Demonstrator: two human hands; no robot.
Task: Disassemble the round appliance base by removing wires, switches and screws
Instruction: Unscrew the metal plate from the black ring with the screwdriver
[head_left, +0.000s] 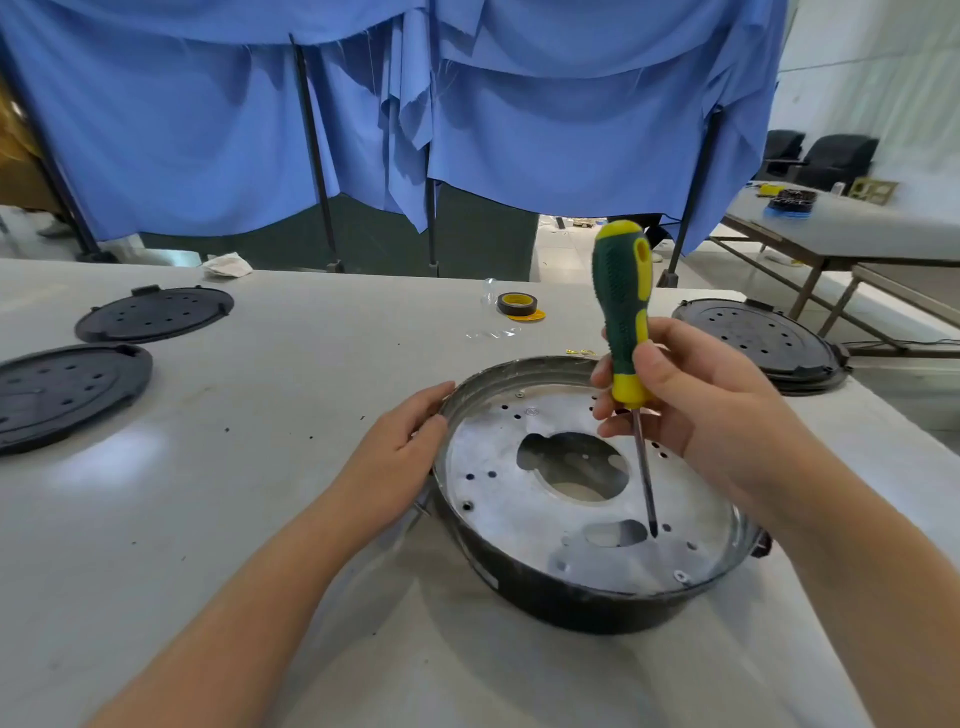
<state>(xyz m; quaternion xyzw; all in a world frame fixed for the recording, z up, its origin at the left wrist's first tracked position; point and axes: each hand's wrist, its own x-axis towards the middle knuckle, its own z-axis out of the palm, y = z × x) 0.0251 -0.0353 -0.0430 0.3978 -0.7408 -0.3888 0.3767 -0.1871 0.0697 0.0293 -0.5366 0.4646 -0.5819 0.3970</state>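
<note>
No brand, label or writing can be read anywhere in the frame. The round appliance base (587, 499) sits on the white table (249, 467) at lower centre-right: a shallow drum with a black outer wall, a bright metal rim and a dull silvery plate inside, pierced by a large round cut-out, a smaller oval one and scattered small holes, with a few screw heads showing near the rim. The left hand (400, 452), at centre, lies against the base's left rim with fingers nearly straight and relaxed, touching the metal edge. The right hand (675, 410), at centre-right, grips a screwdriver (626, 353) low on its handle, fingers curled round it; the handle is dark green textured rubber with yellow bands, and the thin dark shaft stands almost upright with its tip on the plate beside the oval cut-out. Three flat black round lids with small holes lie on the table: two (156, 314) (67, 392) at left and one (758, 343) at right. A roll of dark tape with a yellow core (517, 305) lies at upper centre. Blue cloth (363, 114) hangs behind.
</note>
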